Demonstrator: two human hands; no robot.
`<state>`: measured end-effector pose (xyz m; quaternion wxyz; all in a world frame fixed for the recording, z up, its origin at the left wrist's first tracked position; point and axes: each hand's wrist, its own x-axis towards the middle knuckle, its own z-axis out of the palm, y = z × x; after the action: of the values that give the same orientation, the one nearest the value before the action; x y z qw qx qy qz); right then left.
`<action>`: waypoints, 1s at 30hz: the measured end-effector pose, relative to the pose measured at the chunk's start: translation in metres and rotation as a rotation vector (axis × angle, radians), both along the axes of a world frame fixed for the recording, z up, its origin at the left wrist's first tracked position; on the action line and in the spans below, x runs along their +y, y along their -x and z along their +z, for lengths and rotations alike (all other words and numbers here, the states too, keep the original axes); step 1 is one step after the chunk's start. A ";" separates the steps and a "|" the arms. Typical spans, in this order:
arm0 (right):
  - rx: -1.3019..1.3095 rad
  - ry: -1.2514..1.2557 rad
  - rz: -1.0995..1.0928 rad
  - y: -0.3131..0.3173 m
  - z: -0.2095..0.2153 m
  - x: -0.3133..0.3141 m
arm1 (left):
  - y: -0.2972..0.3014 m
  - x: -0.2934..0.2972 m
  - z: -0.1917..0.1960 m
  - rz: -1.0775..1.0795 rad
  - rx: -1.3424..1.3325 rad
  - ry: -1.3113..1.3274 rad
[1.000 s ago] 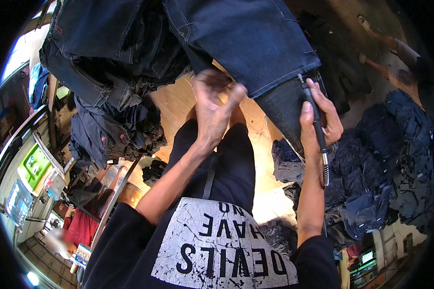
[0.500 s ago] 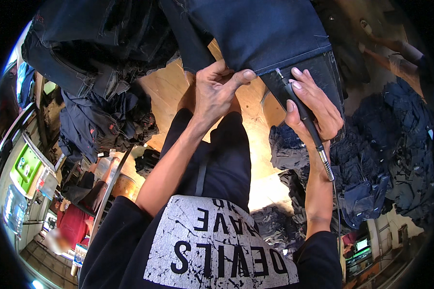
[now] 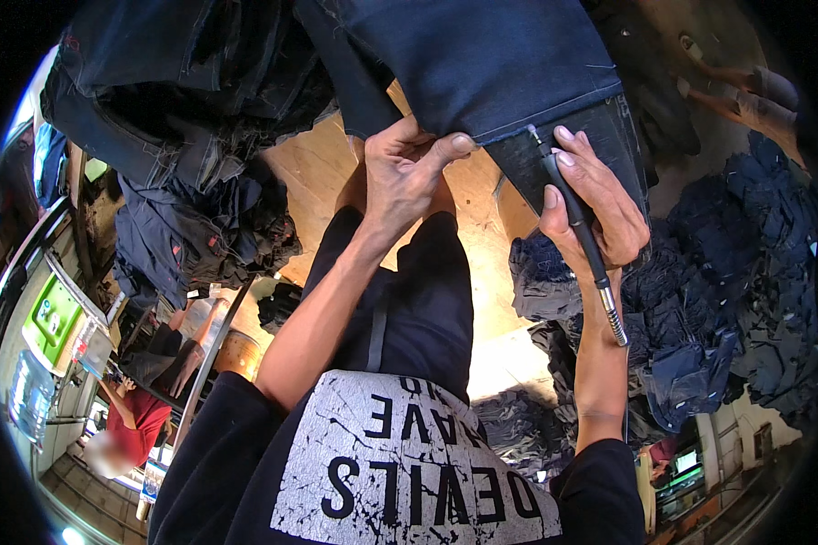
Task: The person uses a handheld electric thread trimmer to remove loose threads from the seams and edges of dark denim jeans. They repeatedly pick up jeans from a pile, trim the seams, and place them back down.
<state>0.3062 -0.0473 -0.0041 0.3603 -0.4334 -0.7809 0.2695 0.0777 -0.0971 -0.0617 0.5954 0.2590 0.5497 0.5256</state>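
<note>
A dark blue denim trouser leg lies over a flat black board, with its stitched hem turned toward me. My left hand is closed at the hem's left corner, the thumb stretched along the edge and the curled fingers partly hidden. In my right hand is a slim black rotary grinder handpiece, held like a pen. Its small tip touches or nearly touches the hem just left of my fingertips. A metal spring sleeve and thin cable run back from it along my right forearm.
Dark garments are heaped at the far left, with another pile below them. Stacks of dark denim stand along the right. A person in a red shirt is at the lower left, near a green tray.
The handpiece tip has shifted slightly to the right along the hem, and the denim leg has slid a little. My left hand has barely moved. At the left, the person's arm has come up.
</note>
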 end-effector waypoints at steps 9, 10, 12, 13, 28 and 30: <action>0.013 -0.004 -0.055 -0.003 -0.002 0.000 | 0.001 0.001 0.001 -0.011 -0.007 -0.022; 0.011 0.004 -0.068 -0.003 -0.002 0.000 | 0.001 0.001 0.000 -0.012 0.000 -0.026; 0.012 0.018 -0.093 -0.003 0.000 0.000 | 0.001 0.000 0.000 -0.011 0.004 -0.025; 0.013 0.006 -0.096 -0.003 -0.001 0.000 | 0.002 0.000 -0.001 -0.011 0.001 -0.022; -0.031 -0.012 -0.211 -0.007 -0.004 -0.001 | 0.002 0.000 0.000 -0.024 0.028 -0.005; -0.047 0.003 -0.235 -0.007 -0.003 -0.001 | 0.002 0.000 0.000 -0.027 0.038 -0.006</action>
<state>0.3135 -0.0483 -0.0070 0.3704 -0.5287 -0.7325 0.2161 0.0762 -0.0968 -0.0619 0.5912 0.2782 0.5556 0.5143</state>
